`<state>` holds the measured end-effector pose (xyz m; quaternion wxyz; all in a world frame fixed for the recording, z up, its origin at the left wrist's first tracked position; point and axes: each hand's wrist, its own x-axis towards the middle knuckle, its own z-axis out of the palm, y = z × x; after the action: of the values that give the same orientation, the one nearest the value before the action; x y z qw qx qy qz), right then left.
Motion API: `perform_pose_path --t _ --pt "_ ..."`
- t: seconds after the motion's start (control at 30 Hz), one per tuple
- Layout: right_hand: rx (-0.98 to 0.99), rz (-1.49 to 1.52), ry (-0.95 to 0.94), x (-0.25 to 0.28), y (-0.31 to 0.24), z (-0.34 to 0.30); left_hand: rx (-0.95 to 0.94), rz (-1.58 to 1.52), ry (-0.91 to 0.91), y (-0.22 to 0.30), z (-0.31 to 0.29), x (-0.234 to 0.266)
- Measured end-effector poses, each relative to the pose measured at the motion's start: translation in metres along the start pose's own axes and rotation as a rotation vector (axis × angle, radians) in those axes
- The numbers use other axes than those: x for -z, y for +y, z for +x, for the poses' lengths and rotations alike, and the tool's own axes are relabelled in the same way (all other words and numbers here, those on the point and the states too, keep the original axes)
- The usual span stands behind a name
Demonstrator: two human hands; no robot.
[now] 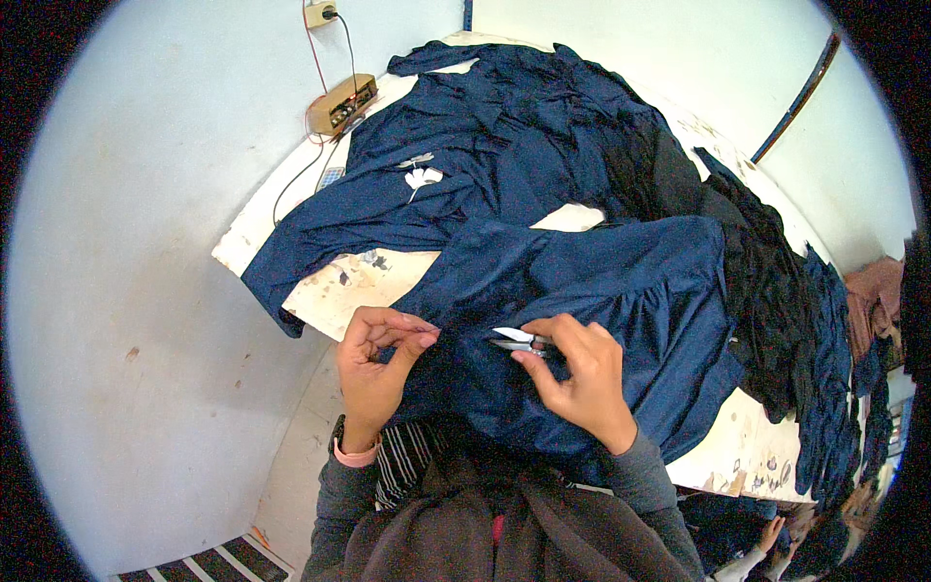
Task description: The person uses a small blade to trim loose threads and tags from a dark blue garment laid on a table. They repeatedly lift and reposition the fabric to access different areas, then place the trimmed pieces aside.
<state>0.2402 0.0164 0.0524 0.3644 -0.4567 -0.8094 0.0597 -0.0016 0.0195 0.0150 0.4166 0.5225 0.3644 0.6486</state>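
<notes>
My right hand (582,373) is closed around a pair of thread snips (514,339), whose pale metal blades point left and stand apart. Across from them, my left hand (380,361) makes a pinch with thumb and forefinger. Whatever lies between those fingertips is too small to make out. A dark blue garment (582,281) with gathered folds spreads under both hands and hangs over the near table edge towards my lap. The snips are over this cloth, and their blades do not visibly cut anything.
More dark blue garments (504,116), one bearing a white leaf-like shape (423,178), cover the far part of the stained white table (335,291). Black cloth (766,281) lies to the right. A wired brown box (344,105) sits by the left wall. Another person's hand (772,533) shows at lower right.
</notes>
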Motion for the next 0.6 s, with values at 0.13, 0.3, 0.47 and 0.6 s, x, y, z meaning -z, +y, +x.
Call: perform_pose_path --t 0.13,0.3,0.47,0.6 --pt "0.157 -0.087 0.07 -0.008 -0.013 0.008 0.009 -0.017 -0.01 0.001 -0.001 -0.001" --pt "0.298 -0.284 0.087 -0.015 -0.021 0.015 -0.038 0.095 -0.037 0.001 -0.001 0.001" --pt "0.345 -0.365 0.122 -0.021 -0.024 0.018 -0.019 0.073 0.036 -0.001 0.001 0.002" --pt "0.351 -0.343 0.139 -0.024 -0.023 0.018 0.007 0.066 0.035 -0.006 0.001 0.007"
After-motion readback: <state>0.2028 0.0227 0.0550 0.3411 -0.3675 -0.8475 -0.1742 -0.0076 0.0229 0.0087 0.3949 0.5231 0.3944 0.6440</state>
